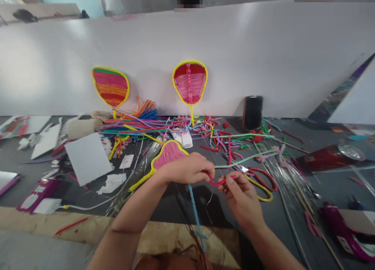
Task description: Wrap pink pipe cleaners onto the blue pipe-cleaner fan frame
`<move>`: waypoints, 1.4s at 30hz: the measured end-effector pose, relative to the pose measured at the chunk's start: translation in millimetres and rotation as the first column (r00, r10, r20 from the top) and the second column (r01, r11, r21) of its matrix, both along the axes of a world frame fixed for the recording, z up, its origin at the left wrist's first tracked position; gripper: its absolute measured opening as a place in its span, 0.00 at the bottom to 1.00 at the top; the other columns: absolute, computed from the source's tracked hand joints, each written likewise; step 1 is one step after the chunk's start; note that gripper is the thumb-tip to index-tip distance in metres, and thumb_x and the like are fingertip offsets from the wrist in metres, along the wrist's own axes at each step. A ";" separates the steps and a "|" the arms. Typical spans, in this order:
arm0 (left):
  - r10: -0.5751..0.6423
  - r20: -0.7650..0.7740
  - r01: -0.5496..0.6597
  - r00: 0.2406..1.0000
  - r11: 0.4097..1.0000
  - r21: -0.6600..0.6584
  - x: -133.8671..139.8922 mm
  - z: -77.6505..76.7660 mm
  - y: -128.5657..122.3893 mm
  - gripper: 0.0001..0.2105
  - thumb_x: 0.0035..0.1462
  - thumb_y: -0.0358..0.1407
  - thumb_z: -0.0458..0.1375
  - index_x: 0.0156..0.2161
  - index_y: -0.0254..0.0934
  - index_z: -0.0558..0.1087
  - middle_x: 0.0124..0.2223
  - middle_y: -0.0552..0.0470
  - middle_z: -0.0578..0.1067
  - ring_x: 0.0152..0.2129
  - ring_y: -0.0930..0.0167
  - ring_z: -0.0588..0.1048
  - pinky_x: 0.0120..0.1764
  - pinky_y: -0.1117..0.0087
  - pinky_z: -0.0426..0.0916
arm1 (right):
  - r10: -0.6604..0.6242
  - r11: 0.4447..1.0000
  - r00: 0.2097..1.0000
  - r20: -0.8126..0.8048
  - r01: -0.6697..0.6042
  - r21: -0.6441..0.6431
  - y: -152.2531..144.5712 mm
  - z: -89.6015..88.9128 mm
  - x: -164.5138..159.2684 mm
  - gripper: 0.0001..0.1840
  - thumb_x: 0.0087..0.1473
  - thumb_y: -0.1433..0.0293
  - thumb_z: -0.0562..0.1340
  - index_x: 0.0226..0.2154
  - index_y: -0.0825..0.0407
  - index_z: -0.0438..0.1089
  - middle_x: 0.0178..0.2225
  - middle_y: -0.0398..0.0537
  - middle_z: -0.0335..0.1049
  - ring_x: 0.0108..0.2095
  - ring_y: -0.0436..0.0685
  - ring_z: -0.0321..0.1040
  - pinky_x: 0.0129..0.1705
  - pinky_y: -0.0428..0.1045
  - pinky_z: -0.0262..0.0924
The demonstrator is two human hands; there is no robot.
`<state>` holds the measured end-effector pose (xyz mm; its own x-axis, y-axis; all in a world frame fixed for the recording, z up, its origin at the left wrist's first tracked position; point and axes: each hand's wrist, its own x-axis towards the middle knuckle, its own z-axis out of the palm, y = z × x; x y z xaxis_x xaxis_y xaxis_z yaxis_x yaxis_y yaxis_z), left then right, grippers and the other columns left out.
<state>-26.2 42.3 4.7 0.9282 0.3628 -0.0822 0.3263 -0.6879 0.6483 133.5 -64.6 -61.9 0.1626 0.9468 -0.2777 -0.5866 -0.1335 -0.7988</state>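
My left hand point(191, 168) pinches one end of a short red pipe cleaner point(217, 182) over the dark table. The fingers of my right hand point(238, 192) are closed on its other end. Partly behind my left hand lies a fan-shaped piece point(168, 154), pink inside with a fuzzy yellow rim and handle. A light-blue pipe cleaner point(193, 207) hangs below my left hand, its upper end hidden. Beside my right hand rest scissors point(262, 182) with red and yellow handles. A mint-green pipe cleaner point(246, 158) stretches just beyond my fingers.
Two finished-looking fans, one striped point(111, 88) and one pink with beads point(190, 82), lean against the white partition point(146, 43). A phone point(252, 112) stands there too. Loose pipe cleaners point(140, 125) and wires point(281, 184) cover the table. A red can point(331, 158) lies right.
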 end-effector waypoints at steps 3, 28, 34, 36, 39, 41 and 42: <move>-0.012 0.028 0.012 1.000 1.000 -0.005 -0.8 0.3 -0.4 0.04 0.57 0.32 0.56 0.32 0.37 0.73 0.30 0.54 0.76 0.31 0.72 0.70 0.41 0.72 0.60 | 0.024 0.997 0.997 -0.076 -0.029 -0.069 1.2 -5.3 -0.7 0.11 0.42 0.66 0.71 0.26 0.51 0.69 0.23 0.39 0.70 0.23 0.47 0.65 0.28 0.43 0.61; -0.146 0.046 0.152 0.988 0.970 -0.191 -6.8 3.1 8.2 0.01 0.56 0.30 0.56 0.35 0.37 0.69 0.33 0.54 0.75 0.31 0.73 0.72 0.37 0.76 0.63 | 0.075 0.985 0.822 0.564 -0.148 0.085 1.6 -6.6 15.9 0.12 0.56 0.58 0.60 0.35 0.50 0.70 0.28 0.43 0.69 0.27 0.51 0.65 0.31 0.46 0.61; -0.094 0.016 0.094 0.995 0.996 -0.011 -7.9 12.5 -0.4 0.03 0.57 0.33 0.56 0.35 0.38 0.72 0.33 0.54 0.76 0.34 0.71 0.73 0.41 0.72 0.61 | 0.272 0.900 0.709 0.651 -0.426 0.088 -5.4 -10.8 20.2 0.12 0.54 0.60 0.61 0.39 0.49 0.72 0.36 0.48 0.73 0.38 0.56 0.68 0.41 0.49 0.62; -0.092 0.019 0.092 0.996 0.995 0.025 -8.6 14.0 -3.5 0.03 0.58 0.33 0.56 0.36 0.38 0.72 0.34 0.54 0.77 0.34 0.70 0.73 0.43 0.71 0.61 | 0.297 0.897 0.688 0.662 -0.439 0.053 -7.6 -13.1 19.2 0.11 0.54 0.60 0.61 0.35 0.50 0.72 0.31 0.46 0.71 0.32 0.53 0.67 0.35 0.47 0.61; -0.096 0.028 0.094 0.995 0.993 0.066 -9.6 14.7 -6.6 0.03 0.58 0.34 0.56 0.35 0.38 0.72 0.34 0.54 0.77 0.35 0.70 0.73 0.44 0.69 0.60 | 0.284 0.904 0.675 0.681 -0.424 0.043 -10.6 -12.1 18.7 0.11 0.55 0.60 0.60 0.30 0.51 0.71 0.25 0.43 0.67 0.27 0.51 0.61 0.29 0.45 0.57; -0.093 0.046 0.090 0.995 0.993 0.077 -10.0 15.1 -7.8 0.03 0.58 0.33 0.56 0.34 0.38 0.72 0.33 0.54 0.77 0.34 0.70 0.73 0.44 0.69 0.60 | 0.240 0.913 0.675 0.697 -0.402 0.074 -10.8 -9.6 19.0 0.11 0.55 0.60 0.60 0.30 0.51 0.71 0.26 0.43 0.66 0.27 0.51 0.60 0.29 0.46 0.56; -0.092 0.060 0.087 0.994 0.993 0.078 -10.0 15.6 -8.1 0.03 0.58 0.33 0.56 0.33 0.38 0.72 0.32 0.54 0.77 0.34 0.70 0.73 0.44 0.69 0.60 | 0.215 0.918 0.679 0.702 -0.385 0.092 -10.0 -8.6 18.9 0.11 0.55 0.60 0.59 0.30 0.51 0.70 0.26 0.43 0.66 0.27 0.51 0.60 0.30 0.46 0.56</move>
<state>-36.2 34.2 20.4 0.9598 0.2806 0.0018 0.2210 -0.7601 0.6111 152.4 -74.6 -70.4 -0.0810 0.9967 0.0049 0.1521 0.0172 -0.9882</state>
